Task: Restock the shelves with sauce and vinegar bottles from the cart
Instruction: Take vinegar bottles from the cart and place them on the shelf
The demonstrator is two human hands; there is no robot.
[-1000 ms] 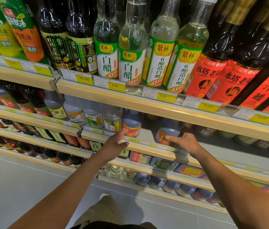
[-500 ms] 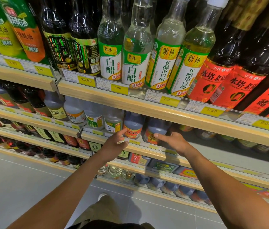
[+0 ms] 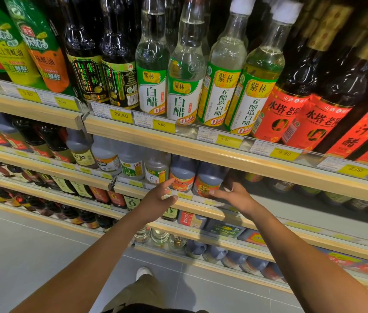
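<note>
Wooden-edged shelves (image 3: 201,145) fill the wall, the top row packed with green pouches (image 3: 31,48), dark bottles (image 3: 83,71), clear vinegar bottles (image 3: 185,71) and red-labelled bottles (image 3: 291,111). On the shelf below, the person's left hand (image 3: 156,199) hangs loose and spread before the rim, holding nothing, its forefinger stretched to the orange label of a dark jug (image 3: 182,171). Just beside it, at the front edge, stands a second dark jug (image 3: 209,175). The right hand (image 3: 237,196) is against this one, thumb along the foot of the label and fingers (image 3: 229,187) reaching round its right side. Whether they clasp or merely press, I cannot tell.
</note>
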